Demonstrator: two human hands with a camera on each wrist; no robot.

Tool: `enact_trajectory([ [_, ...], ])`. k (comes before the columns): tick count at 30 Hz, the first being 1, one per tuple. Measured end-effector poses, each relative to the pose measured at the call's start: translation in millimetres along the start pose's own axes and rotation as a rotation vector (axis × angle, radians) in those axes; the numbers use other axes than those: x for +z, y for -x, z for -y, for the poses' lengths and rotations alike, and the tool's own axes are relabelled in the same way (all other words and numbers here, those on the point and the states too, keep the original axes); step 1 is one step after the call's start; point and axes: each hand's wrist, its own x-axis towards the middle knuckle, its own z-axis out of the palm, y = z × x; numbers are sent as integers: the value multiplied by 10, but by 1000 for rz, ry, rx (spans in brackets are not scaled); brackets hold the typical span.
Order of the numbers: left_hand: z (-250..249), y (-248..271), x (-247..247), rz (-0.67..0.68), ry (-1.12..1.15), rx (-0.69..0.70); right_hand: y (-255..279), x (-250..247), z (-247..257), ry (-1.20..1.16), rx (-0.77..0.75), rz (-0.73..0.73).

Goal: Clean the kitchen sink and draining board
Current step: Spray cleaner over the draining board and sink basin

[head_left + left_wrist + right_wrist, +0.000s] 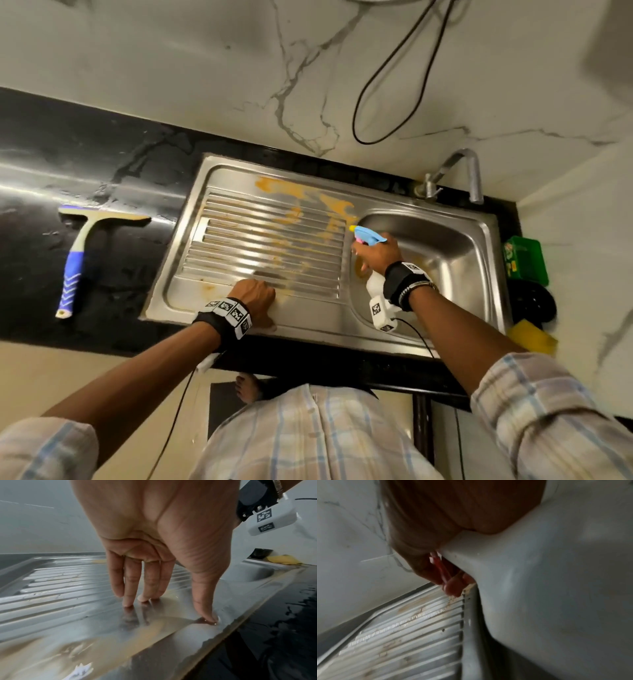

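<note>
Marble wall [205,68] and a black counter [85,164] frame your steel sink unit, set into the counter below a tap [459,171]. Your job lies right under your hands: the ribbed draining board [267,240] fills the left part and the sink [445,253] the right, and orange-brown stains [291,192] smear the board's far side and run down across its ribs toward the near edge, with a patch inside the sink as well.

Your right hand [378,255] is wrapped round the neck of a spray bottle [368,236], a finger on the pink trigger, with the yellow nozzle aimed left across the board. You hold it over the ridge between sink and board, likely so the spray falls on the worst stains. Whether liquid is leaving the nozzle, you cannot tell from these views.

Your left hand [255,296] grips nothing. Its fingertips [127,602] and thumb are straight and pressed on the wet steel at the board's near edge, probably to steady you as you lean in.

Further out, a squeegee [82,253] with a blue handle lies on the counter left of the unit, well apart from the board, ready for the wipe after spraying. A yellow sponge [531,337] and a green tub [524,260] sit at the right end beside the sink.
</note>
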Motion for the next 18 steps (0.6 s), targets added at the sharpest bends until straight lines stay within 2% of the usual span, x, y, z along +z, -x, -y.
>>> enact_trajectory([
  [4,-76,-82,-119,-4,-85,45,214,-189,-233,-75,28,-21],
  [9,-349,-283,-350,-134,-43,23,338,-378,-656,-59,-27,117],
  [12,-607,-486,-404,-209,36,43,167,-450,-964,2,-7,99],
  [15,-847,-714,-447,-194,111,78,-70,-612,-1253,112,-22,111],
  [18,-1004,-903,-564,-95,19,44,-256,-715,-1480,154,-24,165],
])
